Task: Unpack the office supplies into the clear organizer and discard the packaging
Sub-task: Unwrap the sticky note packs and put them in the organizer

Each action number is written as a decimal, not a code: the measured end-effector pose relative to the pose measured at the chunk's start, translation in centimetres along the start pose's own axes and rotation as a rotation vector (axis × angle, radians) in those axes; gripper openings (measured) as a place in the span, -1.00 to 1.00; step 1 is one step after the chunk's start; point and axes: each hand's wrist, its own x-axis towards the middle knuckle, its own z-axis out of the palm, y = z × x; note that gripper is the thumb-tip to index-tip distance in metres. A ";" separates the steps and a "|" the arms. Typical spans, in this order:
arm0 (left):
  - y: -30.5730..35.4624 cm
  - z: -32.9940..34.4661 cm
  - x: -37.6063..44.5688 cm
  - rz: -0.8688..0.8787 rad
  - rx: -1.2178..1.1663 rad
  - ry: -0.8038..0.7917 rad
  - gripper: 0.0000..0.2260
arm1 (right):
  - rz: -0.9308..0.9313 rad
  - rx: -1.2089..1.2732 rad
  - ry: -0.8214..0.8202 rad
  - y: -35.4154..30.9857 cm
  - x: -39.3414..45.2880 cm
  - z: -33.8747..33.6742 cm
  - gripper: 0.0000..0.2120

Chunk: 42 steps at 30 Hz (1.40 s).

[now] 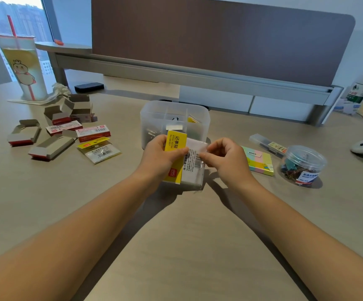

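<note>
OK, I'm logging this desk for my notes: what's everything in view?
sticky-note pack: one, yellow and white, in both hands
clear organizer: one, behind the pack
opened boxes: several, red and grey, desk left
pastel note pad: one, desk right
clip jar: one, clear, far right
drink cup: one, back left
left hand: grips the pack
right hand: pinches the wrapper

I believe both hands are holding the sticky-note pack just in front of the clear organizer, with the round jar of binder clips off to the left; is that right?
Not quite: the head view shows the round jar of binder clips to the right. The rest stands: the left hand and right hand hold the sticky-note pack before the clear organizer.
</note>
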 end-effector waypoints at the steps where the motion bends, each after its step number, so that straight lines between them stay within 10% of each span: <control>1: 0.0 -0.1 0.1 -0.010 -0.013 0.004 -0.88 | 0.003 0.006 0.004 0.0 0.0 -0.1 -0.80; 42: 0.7 -2.0 0.2 -0.114 -0.323 -0.127 -0.92 | 0.340 0.445 -0.051 -1.4 0.3 -1.1 -0.87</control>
